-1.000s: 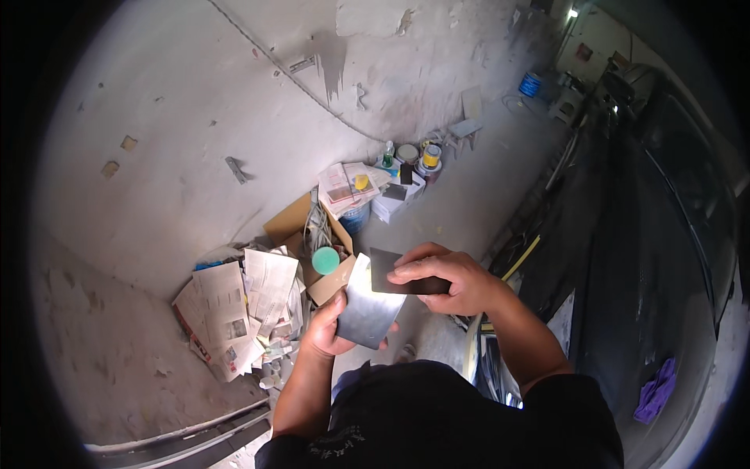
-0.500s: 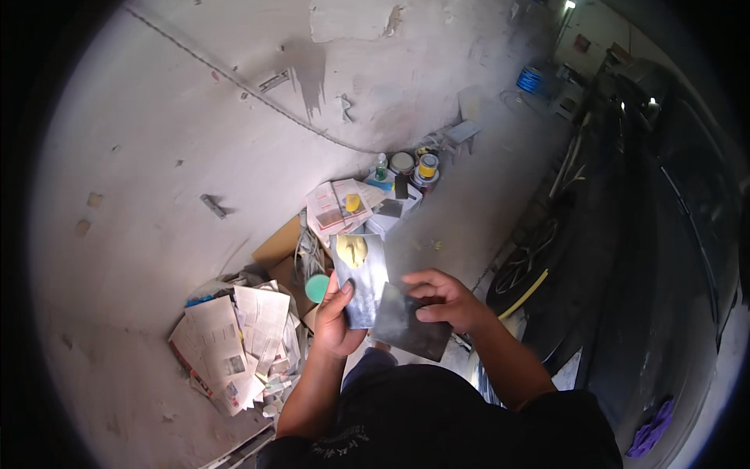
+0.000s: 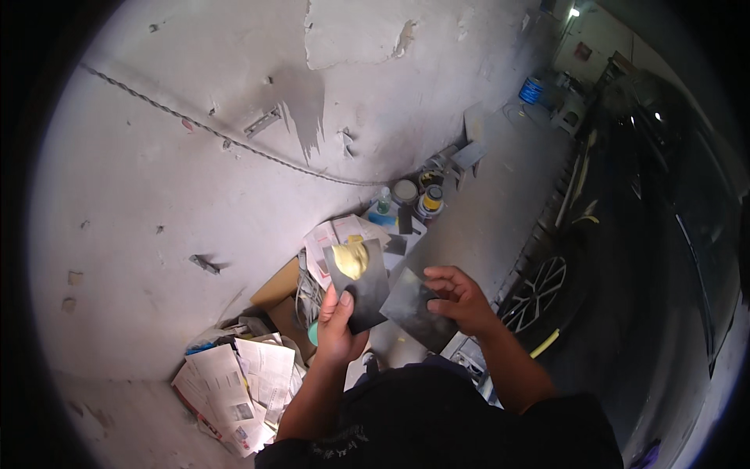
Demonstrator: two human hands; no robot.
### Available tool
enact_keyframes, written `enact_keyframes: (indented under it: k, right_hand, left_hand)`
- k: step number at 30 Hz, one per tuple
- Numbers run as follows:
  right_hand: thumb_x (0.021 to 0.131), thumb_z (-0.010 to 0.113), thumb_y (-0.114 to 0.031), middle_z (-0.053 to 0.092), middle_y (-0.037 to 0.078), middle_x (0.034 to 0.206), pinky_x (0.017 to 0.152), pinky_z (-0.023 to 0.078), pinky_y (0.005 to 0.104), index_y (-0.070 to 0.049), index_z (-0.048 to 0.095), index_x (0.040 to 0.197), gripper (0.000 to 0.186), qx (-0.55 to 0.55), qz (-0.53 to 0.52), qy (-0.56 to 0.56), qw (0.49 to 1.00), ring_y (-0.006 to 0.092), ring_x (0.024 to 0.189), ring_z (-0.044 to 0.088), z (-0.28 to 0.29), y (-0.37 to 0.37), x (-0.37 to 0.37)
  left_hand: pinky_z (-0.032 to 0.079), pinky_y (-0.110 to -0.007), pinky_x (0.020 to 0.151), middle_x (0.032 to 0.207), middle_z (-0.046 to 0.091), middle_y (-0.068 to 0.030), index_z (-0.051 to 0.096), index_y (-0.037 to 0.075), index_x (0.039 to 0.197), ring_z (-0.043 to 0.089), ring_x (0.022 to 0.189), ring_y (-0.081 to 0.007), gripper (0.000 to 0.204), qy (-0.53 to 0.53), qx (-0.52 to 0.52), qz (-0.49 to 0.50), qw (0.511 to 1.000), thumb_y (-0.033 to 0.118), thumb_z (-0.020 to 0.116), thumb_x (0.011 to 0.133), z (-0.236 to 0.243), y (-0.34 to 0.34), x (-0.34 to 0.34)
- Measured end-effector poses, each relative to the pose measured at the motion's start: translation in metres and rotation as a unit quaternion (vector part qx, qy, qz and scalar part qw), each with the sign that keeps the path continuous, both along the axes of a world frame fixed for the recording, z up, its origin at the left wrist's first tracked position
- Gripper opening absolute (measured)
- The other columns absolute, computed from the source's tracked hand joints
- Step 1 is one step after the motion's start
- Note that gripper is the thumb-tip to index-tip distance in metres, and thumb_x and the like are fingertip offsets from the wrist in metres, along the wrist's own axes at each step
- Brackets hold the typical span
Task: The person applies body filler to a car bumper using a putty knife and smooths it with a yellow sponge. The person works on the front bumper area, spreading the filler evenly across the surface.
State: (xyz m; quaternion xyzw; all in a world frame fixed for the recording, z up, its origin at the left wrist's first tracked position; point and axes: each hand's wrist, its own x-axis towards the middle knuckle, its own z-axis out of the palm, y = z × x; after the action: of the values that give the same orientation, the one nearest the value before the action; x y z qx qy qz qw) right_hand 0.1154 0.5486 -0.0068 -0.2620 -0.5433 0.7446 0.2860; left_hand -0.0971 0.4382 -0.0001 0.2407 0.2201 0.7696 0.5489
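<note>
So on my feed the main thing is a dark flat plate [image 3: 367, 293] with a blob of pale yellow paste [image 3: 351, 260] on its far end. My left grip [image 3: 336, 336] is closed on it at the near left edge, thumb lying over the face, so the paste sits just beyond the thumb and clear of it.

Right grip [image 3: 462, 303] has a second flat plate [image 3: 420, 316], greyish and turned at a slant. It's pinched by its right-hand edge, thumb on the face and the index finger poking out past the edge. That plate's left corner comes right up to the first one's side; can't tell from here if they touch or just overlap.

Past the plates there's a newspaper sheet [image 3: 316, 244], then a clear bottle [image 3: 383, 203] and some cans [image 3: 405, 190] near the wall [image 3: 187, 70]. A cardboard box [image 3: 276, 286] is left of my left grip, with a green round lid [image 3: 313, 334] partly hidden by that hand. More newspapers [image 3: 215, 383] are piled lower left. Over on the right is a dark car [image 3: 648, 258], wheel [image 3: 541, 291] showing.
</note>
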Motion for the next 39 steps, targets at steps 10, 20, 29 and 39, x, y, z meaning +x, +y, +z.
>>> enact_keyframes:
  k: [10, 20, 29, 39]
  right_hand:
    - [0.082, 0.069, 0.003, 0.06, 0.009, 0.118, 0.095, 0.047, 0.0317, -0.005, 0.046, 0.136, 0.059, -0.059, 0.115, 0.131, 0.983, 0.0156, 0.109, 0.057, 0.022, 0.162, -0.073]
    - [0.073, 0.067, 0.007, 0.071, 0.011, 0.11, 0.099, 0.047, 0.0408, -0.002, 0.058, 0.125, 0.054, 0.383, 0.427, 0.209, 0.792, 0.03, 0.114, 0.06, 0.112, 0.248, -0.125]
    - [0.067, 0.065, 0.009, 0.067, 0.009, 0.117, 0.097, 0.049, 0.037, -0.006, 0.065, 0.119, 0.054, 0.464, 0.452, 0.153, 0.746, 0.0265, 0.113, 0.06, 0.085, 0.235, -0.166]
    - [0.093, 0.06, -0.006, 0.05, 0.017, 0.138, 0.101, 0.046, 0.0469, -0.013, 0.036, 0.146, 0.059, -0.142, 0.492, 0.236, 0.826, 0.03, 0.12, 0.057, 0.045, 0.151, -0.188]
  left_hand:
    - [0.045, -0.027, 0.091, 0.115, 0.062, -0.0101, 0.042, -0.002, 0.143, 0.061, 0.102, -0.0201, 0.051, 0.475, -0.055, 0.13, 0.869, 0.03, 0.049, 0.103, -0.018, 0.103, -0.02]
    - [0.057, -0.058, 0.077, 0.133, 0.053, -0.0232, 0.034, 0.005, 0.146, 0.061, 0.105, -0.0493, 0.074, -0.167, 0.023, -0.054, 0.984, 0.046, 0.061, 0.091, -0.011, 0.126, -0.012]
    - [0.057, -0.057, 0.076, 0.132, 0.052, -0.0225, 0.034, 0.006, 0.145, 0.061, 0.105, -0.0478, 0.074, -0.138, 0.016, 0.055, 0.989, 0.049, 0.06, 0.091, -0.016, 0.083, 0.008]
    - [0.048, -0.048, 0.099, 0.127, 0.058, -0.0075, 0.044, 0.012, 0.139, 0.058, 0.115, -0.0234, 0.048, -0.111, -0.049, 0.464, 0.877, 0.011, 0.055, 0.093, 0.01, 0.048, 0.011]
